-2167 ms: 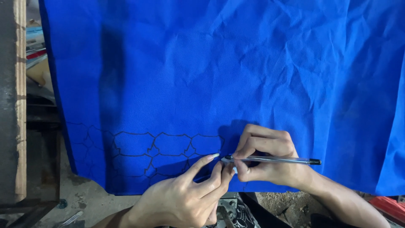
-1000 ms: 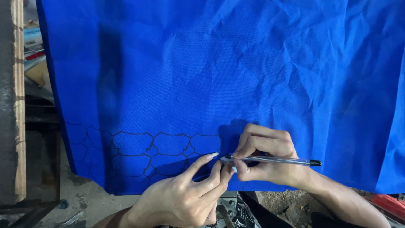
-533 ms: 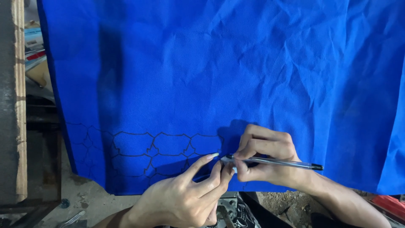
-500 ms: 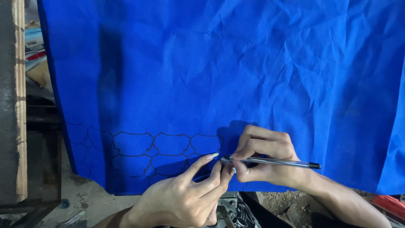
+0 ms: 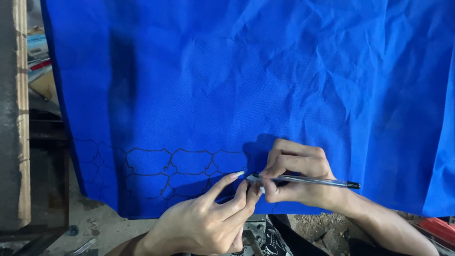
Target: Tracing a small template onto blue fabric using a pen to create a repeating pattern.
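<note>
The left hand (image 5: 204,220) rests nearest the camera at the lower edge of the blue cloth (image 5: 265,85), its fingers partly curled and grasping nothing; the outstretched forefinger presses the fabric flat just beside the pen tip. The right hand (image 5: 296,178) lies touching it on the right, fingers closed around a clear-barrelled pen (image 5: 303,179) with a dark cap end, held almost level with its point turned left onto the cloth.

The step in hand looks like drawing an outline pattern along the hem. A row of rounded, scalloped shapes in dark ink (image 5: 166,168) already runs from the cloth's left edge up to the pen point, so the work appears to be moving rightward, with the stretch of hem on the right still bare.

The next move probably calls for carrying the line on to the right in the same shape, while the left fingers keep the fabric taut and shift along with it, since the cloth is creased and could drag under the tip.

Beyond the hands, the wrinkled cloth fills nearly the whole view. At the far left stands a wooden post (image 5: 21,118).
</note>
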